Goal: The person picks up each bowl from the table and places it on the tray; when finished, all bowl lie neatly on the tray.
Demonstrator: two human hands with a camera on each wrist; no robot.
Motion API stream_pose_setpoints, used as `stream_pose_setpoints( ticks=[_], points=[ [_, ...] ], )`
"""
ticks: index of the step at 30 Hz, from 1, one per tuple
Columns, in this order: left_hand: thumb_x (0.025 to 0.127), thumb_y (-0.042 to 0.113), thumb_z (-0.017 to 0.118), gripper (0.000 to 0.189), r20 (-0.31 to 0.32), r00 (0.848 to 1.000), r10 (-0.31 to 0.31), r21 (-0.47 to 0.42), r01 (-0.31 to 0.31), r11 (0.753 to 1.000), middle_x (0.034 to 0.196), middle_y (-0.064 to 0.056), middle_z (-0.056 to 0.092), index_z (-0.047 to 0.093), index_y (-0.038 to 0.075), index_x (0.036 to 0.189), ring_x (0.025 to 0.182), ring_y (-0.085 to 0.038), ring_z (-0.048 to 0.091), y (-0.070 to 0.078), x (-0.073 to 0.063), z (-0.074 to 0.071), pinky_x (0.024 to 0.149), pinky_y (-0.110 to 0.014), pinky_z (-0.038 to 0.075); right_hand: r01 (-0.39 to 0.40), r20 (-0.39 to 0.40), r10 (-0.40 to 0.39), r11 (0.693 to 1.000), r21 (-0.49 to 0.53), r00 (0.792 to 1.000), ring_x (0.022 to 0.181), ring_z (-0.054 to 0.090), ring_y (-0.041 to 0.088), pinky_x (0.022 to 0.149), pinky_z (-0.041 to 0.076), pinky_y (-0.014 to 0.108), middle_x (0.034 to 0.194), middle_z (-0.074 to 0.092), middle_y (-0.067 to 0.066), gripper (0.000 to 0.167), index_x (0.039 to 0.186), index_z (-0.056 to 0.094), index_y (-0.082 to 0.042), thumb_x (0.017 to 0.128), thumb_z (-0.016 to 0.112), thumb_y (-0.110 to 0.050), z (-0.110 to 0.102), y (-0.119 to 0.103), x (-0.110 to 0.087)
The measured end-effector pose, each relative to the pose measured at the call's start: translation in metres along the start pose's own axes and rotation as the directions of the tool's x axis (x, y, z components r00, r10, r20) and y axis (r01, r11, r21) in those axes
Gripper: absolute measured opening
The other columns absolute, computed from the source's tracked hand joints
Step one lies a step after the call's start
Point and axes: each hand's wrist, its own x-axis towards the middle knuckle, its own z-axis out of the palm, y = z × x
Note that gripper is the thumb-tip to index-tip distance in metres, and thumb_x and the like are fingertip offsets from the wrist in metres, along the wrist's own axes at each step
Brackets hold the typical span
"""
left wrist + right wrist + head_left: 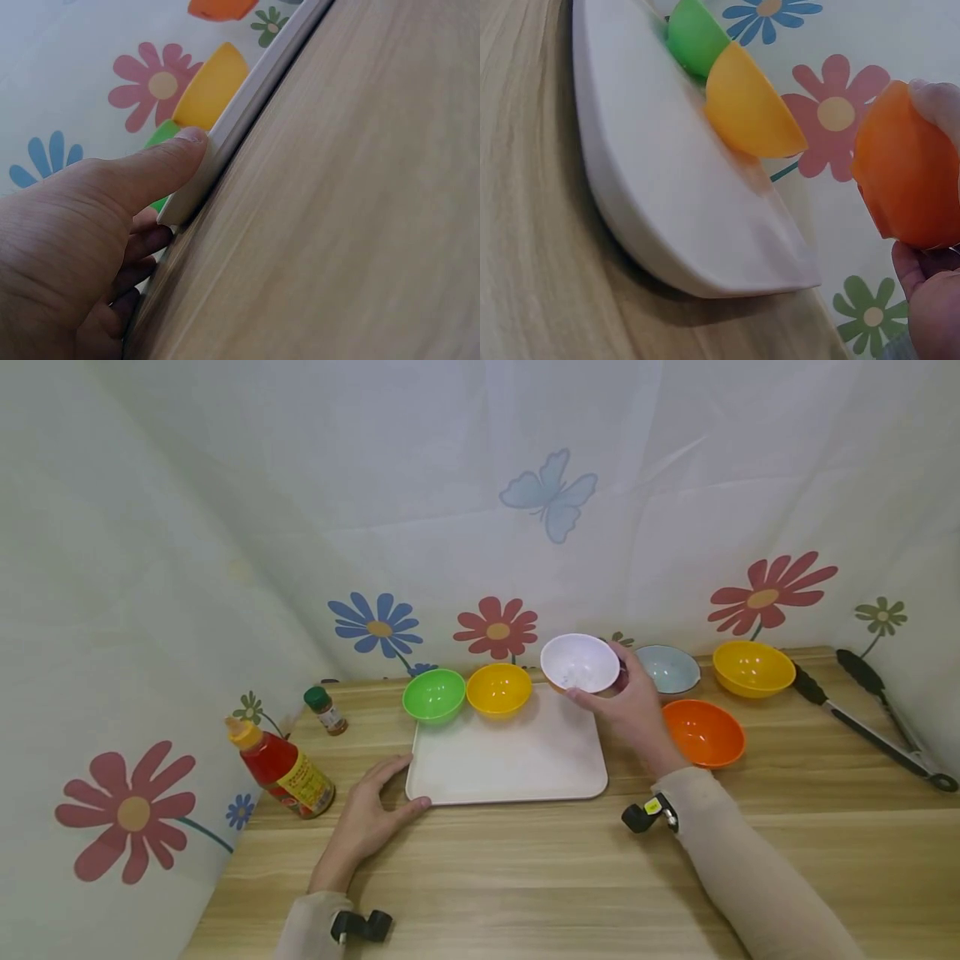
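Observation:
My right hand holds a bowl, white inside and orange outside, raised above the tray's back right part. In the right wrist view, thumb and fingers grip that bowl's orange outside. My left hand rests at the front left corner of the white rectangular tray. Its thumb touches the front rim and the fingers lie along the left side, seen close in the left wrist view. On the tray's back edge, a green bowl and a yellow bowl stand side by side.
Right of the tray are an orange bowl, a pale blue bowl and another yellow bowl. Black-tipped tongs lie at far right. To the left stand a red sauce bottle and a small green-capped spice jar.

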Motion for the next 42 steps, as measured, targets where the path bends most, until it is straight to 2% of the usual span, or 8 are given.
stream_pose_setpoints(
  ticks=[11, 27, 34, 42],
  points=[
    [0.092, 0.049, 0.093, 0.085, 0.002, 1.000, -0.003, 0.008, 0.003, 1.000, 0.169, -0.012, 0.053, 0.057, 0.017, 0.163, 0.161, -0.040, 0.043, -0.001, 0.001, 0.000, 0.134, -0.063, 0.032, -0.029, 0.019, 0.030, 0.998, -0.049, 0.999, 0.156, 0.046, 0.041, 0.129, 0.042, 0.055, 0.174, 0.039, 0.019, 0.108, 0.175, 0.026, -0.011, 0.094, 0.094, -0.034, 0.007, 0.017, -0.001],
    [0.092, 0.050, 0.092, 0.085, 0.002, 1.000, -0.001, 0.005, 0.001, 1.000, 0.170, -0.012, 0.053, 0.057, 0.018, 0.163, 0.161, -0.040, 0.043, 0.000, 0.000, 0.000, 0.134, -0.064, 0.033, 0.012, 0.039, -0.010, 0.998, -0.067, 0.999, 0.151, 0.050, 0.041, 0.130, 0.042, 0.056, 0.167, 0.046, 0.018, 0.101, 0.170, 0.035, -0.013, 0.092, 0.096, -0.031, 0.012, 0.038, -0.001],
    [0.092, 0.049, 0.092, 0.085, 0.000, 1.000, -0.001, 0.008, 0.001, 1.000, 0.170, -0.012, 0.053, 0.057, 0.018, 0.163, 0.161, -0.040, 0.043, 0.001, 0.000, -0.001, 0.134, -0.064, 0.033, 0.016, 0.046, -0.012, 0.997, -0.072, 0.999, 0.153, 0.050, 0.040, 0.131, 0.041, 0.057, 0.168, 0.047, 0.017, 0.104, 0.171, 0.034, -0.013, 0.090, 0.097, -0.034, 0.014, 0.049, 0.002],
    [0.093, 0.051, 0.091, 0.085, 0.007, 1.000, -0.014, 0.014, 0.014, 1.000, 0.171, -0.013, 0.051, 0.057, 0.019, 0.164, 0.162, -0.041, 0.041, 0.001, -0.001, -0.002, 0.134, -0.066, 0.031, 0.012, 0.072, -0.007, 0.998, -0.064, 0.997, 0.153, 0.050, 0.039, 0.130, 0.041, 0.056, 0.169, 0.047, 0.015, 0.104, 0.172, 0.035, -0.016, 0.091, 0.097, -0.034, 0.017, 0.048, 0.002]
  ],
)
